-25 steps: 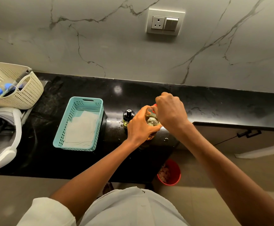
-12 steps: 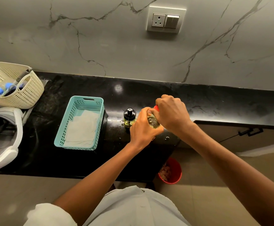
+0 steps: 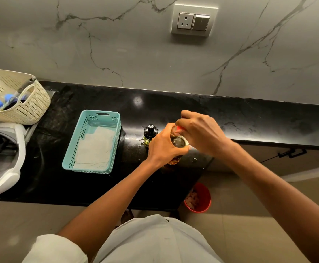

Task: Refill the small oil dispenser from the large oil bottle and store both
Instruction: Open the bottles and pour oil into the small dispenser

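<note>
Standing upright near the front edge of the black counter [image 3: 249,118], the large oil bottle [image 3: 174,159] holds amber oil, and I log it as the item under both hands. The left hand [image 3: 164,147] is wrapped round the bottle's upper body, fingers curled about it. The right hand [image 3: 202,133] sits above and just behind the neck, its fingers closed on a red cap [image 3: 179,128]. Only a sliver of the cap shows, and I cannot tell from my feed whether it touches the neck. The bottle's round mouth faces the camera between the two hands. The small oil dispenser [image 3: 150,134], clear glass with a black top, stands on the counter just left of the left hand, apart from the bottle. A few droplets glint on the counter at its base. Further left lies a teal basket [image 3: 74,141], lined with pale paper [image 3: 96,147]. At the far left end a cream woven basket [image 3: 35,105] holds blue-handled items, and a white appliance [image 3: 20,149] sits in front of it. On the floor below the counter edge I see a red bucket [image 3: 205,196]. A wall socket [image 3: 193,20] is set in the marble wall above.
</note>
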